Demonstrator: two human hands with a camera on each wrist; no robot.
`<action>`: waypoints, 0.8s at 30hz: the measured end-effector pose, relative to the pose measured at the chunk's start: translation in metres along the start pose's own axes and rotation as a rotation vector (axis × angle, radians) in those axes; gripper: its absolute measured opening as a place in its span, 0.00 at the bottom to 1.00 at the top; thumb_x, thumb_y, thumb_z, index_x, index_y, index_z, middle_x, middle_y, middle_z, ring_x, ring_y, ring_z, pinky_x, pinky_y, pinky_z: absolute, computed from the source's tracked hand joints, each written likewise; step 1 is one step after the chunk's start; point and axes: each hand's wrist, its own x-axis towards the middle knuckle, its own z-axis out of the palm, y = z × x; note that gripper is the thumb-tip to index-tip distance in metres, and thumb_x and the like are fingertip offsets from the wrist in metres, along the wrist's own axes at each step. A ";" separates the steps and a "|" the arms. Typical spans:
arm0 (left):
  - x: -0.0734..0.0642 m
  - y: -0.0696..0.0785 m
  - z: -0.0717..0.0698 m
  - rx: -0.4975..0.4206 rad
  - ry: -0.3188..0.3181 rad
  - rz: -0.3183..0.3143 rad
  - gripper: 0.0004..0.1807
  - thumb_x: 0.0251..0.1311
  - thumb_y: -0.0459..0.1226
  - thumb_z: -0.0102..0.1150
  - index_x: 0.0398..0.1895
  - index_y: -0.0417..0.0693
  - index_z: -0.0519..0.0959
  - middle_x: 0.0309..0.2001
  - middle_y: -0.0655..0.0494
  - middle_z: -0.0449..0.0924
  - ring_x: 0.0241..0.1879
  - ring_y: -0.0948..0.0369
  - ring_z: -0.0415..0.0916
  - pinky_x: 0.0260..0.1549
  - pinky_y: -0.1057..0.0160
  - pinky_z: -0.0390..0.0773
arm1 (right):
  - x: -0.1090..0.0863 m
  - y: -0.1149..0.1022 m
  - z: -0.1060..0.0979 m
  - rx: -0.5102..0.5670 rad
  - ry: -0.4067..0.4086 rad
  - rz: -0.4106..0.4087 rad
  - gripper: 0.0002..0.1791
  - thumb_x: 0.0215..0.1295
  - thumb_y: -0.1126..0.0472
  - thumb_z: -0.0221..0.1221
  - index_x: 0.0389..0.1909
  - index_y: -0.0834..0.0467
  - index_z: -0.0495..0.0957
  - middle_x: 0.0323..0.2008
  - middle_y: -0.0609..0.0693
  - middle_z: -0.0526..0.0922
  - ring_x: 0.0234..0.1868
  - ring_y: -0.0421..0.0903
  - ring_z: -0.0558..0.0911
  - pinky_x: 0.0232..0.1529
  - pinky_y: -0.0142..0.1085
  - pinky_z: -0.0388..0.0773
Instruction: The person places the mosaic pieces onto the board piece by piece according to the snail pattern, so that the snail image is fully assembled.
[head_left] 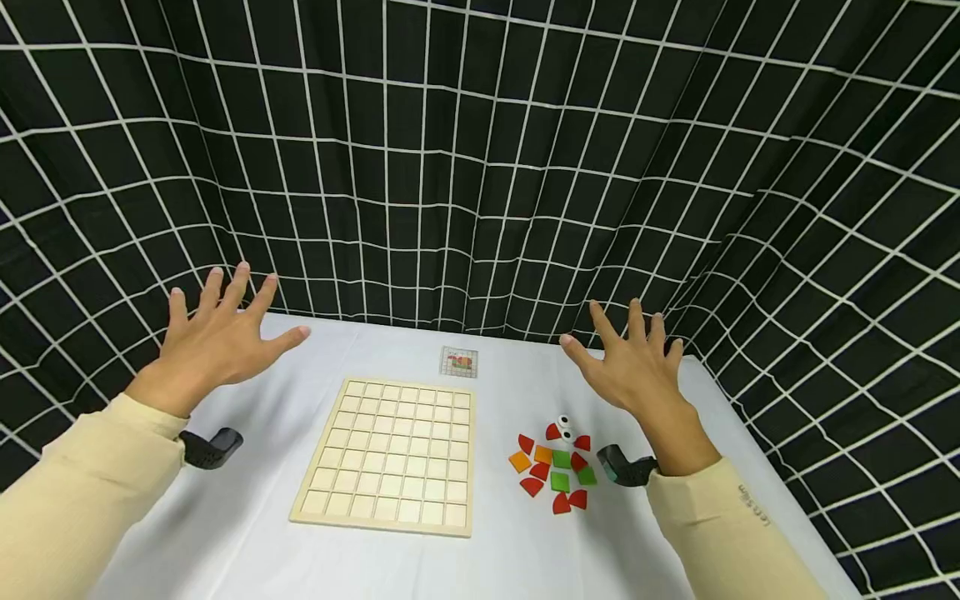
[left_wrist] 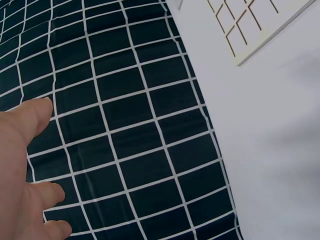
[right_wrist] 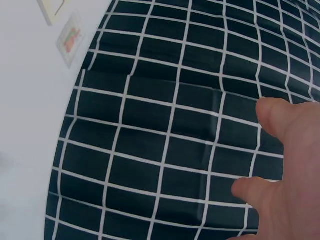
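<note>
Both hands are raised over the table with fingers spread and nothing in them. My left hand (head_left: 217, 342) is up to the left of a pale wooden grid board (head_left: 392, 454), whose square cells hold nothing. Over on the other side, my right hand (head_left: 633, 371) hovers beyond a loose group of small flat pieces. Among these are red quarter-round pieces (head_left: 532, 486), orange squares (head_left: 519, 461), green squares (head_left: 560, 482) and two white discs with black dots (head_left: 566, 435). A small card (head_left: 459, 362) with a coloured picture on a grid lies behind the board.
A white cloth covers the table (head_left: 502, 567). Black curtains (head_left: 465, 167) with white grid lines stand around its back and sides. Dark wrist-worn devices (head_left: 212, 448) stick out below each wrist, near the sleeves.
</note>
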 end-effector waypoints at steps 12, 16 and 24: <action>-0.023 0.003 0.016 -0.024 0.040 0.069 0.53 0.60 0.72 0.34 0.77 0.48 0.44 0.75 0.39 0.28 0.71 0.41 0.19 0.57 0.34 0.16 | -0.022 0.012 -0.004 0.068 0.133 -0.045 0.47 0.62 0.27 0.46 0.76 0.49 0.50 0.73 0.69 0.38 0.70 0.72 0.36 0.60 0.71 0.30; -0.038 0.007 0.026 -0.054 0.051 0.105 0.51 0.61 0.70 0.37 0.78 0.50 0.43 0.76 0.42 0.27 0.71 0.44 0.17 0.58 0.36 0.15 | -0.034 0.020 0.000 0.122 0.182 -0.067 0.46 0.63 0.32 0.51 0.76 0.50 0.50 0.74 0.67 0.37 0.71 0.71 0.37 0.61 0.70 0.30; -0.059 0.010 0.053 -0.134 0.094 0.209 0.46 0.65 0.62 0.47 0.77 0.47 0.48 0.76 0.41 0.35 0.72 0.43 0.22 0.61 0.35 0.22 | -0.054 0.037 0.026 0.205 0.222 -0.096 0.44 0.63 0.39 0.57 0.75 0.52 0.53 0.73 0.68 0.43 0.70 0.71 0.41 0.60 0.72 0.34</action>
